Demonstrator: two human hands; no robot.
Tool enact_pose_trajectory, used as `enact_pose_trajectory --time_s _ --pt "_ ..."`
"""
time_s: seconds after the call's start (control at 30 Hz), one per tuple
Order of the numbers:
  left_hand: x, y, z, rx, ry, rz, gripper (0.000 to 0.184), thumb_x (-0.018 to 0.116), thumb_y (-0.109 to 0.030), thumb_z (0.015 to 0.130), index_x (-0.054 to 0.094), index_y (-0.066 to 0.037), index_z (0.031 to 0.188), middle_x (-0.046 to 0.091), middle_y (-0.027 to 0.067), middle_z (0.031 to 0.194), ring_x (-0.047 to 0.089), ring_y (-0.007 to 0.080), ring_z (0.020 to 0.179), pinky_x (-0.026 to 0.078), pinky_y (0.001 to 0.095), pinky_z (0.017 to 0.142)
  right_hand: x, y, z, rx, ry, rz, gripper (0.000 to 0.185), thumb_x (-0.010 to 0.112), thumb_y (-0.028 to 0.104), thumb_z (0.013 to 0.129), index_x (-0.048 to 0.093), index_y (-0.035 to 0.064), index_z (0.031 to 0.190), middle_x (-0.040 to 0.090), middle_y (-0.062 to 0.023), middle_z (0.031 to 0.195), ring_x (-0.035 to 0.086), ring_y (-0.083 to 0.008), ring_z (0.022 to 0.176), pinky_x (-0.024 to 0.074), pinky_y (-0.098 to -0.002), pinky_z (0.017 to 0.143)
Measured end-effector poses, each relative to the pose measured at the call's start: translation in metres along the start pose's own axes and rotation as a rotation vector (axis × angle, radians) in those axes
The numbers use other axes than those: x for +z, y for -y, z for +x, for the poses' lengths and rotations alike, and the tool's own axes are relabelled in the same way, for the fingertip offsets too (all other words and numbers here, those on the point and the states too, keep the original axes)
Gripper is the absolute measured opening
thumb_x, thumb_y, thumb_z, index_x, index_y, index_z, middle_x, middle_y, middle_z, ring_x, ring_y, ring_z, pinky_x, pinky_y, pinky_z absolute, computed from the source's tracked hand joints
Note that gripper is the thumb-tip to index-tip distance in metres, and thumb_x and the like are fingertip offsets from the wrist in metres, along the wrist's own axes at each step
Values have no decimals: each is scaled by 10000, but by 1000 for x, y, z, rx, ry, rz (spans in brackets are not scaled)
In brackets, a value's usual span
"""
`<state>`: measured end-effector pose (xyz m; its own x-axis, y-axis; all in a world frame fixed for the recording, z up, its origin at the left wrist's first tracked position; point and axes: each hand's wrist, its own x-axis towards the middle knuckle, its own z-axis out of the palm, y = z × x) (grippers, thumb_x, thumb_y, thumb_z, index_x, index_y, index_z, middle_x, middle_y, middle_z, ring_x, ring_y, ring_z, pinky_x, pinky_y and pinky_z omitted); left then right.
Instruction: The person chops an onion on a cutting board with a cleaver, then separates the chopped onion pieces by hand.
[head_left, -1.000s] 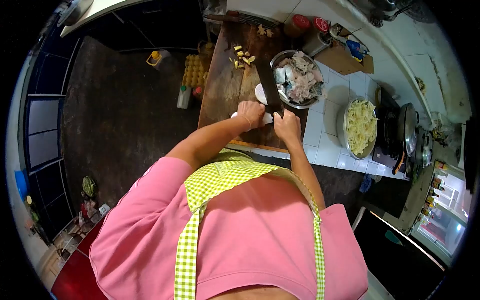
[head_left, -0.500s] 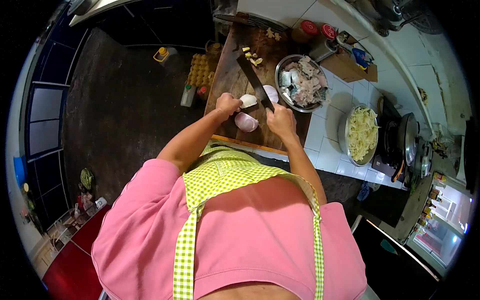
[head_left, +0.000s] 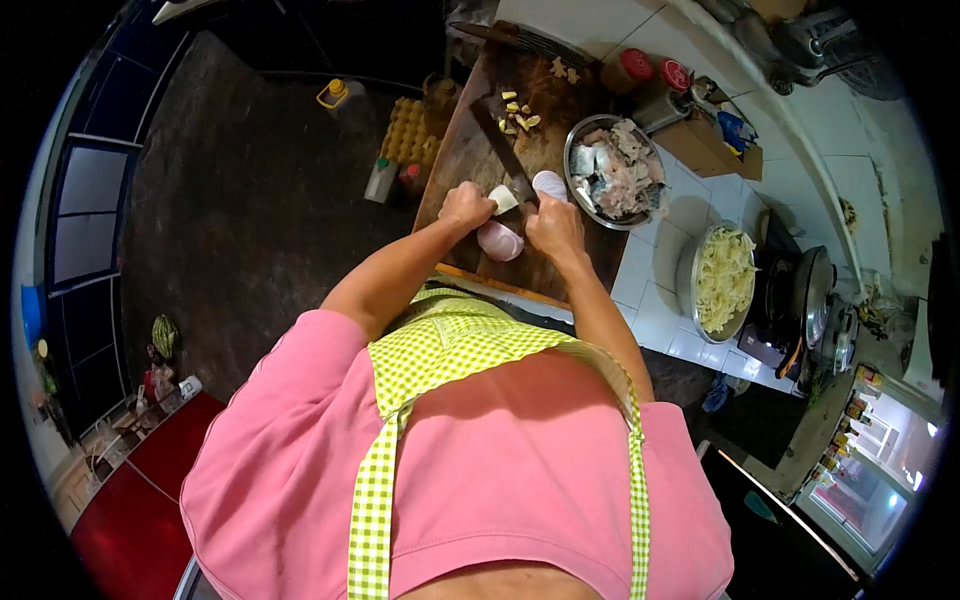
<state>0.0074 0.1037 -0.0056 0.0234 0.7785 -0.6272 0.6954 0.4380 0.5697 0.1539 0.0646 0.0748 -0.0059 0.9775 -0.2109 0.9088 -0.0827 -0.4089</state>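
Observation:
My left hand (head_left: 467, 205) is closed on a pale piece of onion (head_left: 504, 199) on the wooden cutting board (head_left: 449, 165), pinning it at its left side. In my right hand (head_left: 555, 228) is the handle of a large kitchen knife (head_left: 498, 141), its dark blade pointing away to the upper left. The blade lies right beside the pale piece; whether it has entered it I cannot tell. A pinkish onion piece (head_left: 500, 241) rests nearer my body, and another onion piece (head_left: 549, 185) sits just beyond my right hand.
Small yellow pieces (head_left: 519, 120) lie farther up the board. To its right stand a metal bowl of cut fish (head_left: 617, 170) and a bowl of pale shredded vegetable (head_left: 725, 280). Red-lidded jars (head_left: 635, 65) line the wall. Egg trays (head_left: 405, 133) are on the floor at left.
The knife has shifted toward the pale onion piece, and my right hand is closer to my left. The onion piece beyond my right hand shows more of its ringed face.

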Motion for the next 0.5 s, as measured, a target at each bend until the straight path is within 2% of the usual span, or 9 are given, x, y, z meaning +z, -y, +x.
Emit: enact_pose_trajectory --time_s 0.07,0.13,0.2,0.3,0.5 --pt "0 1 0 13 -5 14 265 597 -231 689 651 -62 887 608 188 1002 563 356 966 448 428 808 13 -3 3 -46 14 35 299 513 131 729 588 51 1007 589 -269 825 568 -433 797 459 -481 714" --pt "1 0 0 -33 -67 -18 274 603 -240 692 651 -62 894 608 188 1001 563 358 966 448 422 809 17 6 6 37 160 -84 290 520 142 737 584 50 1005 589 -265 849 566 -427 820 457 -470 739" --pt "2 3 2 -17 -33 -18 278 604 -240 693 650 -59 899 607 188 1005 564 356 969 449 420 810 19 3 3 95 166 -36 276 533 161 753 580 38 996 587 -264 876 563 -421 844 450 -466 755" --pt "1 -1 7 -16 12 -12 287 612 -243 692 648 -54 906 606 186 1012 565 350 974 451 418 812 19 -4 7 45 17 90 252 510 145 743 606 41 951 592 -274 828 572 -435 810 461 -484 726" --pt "-7 -10 -3 -89 39 20 297 630 -245 685 645 -51 909 605 177 1024 566 342 982 452 420 815 -14 16 3 61 27 10 317 521 159 729 587 35 1013 601 -253 859 579 -418 811 468 -476 716"
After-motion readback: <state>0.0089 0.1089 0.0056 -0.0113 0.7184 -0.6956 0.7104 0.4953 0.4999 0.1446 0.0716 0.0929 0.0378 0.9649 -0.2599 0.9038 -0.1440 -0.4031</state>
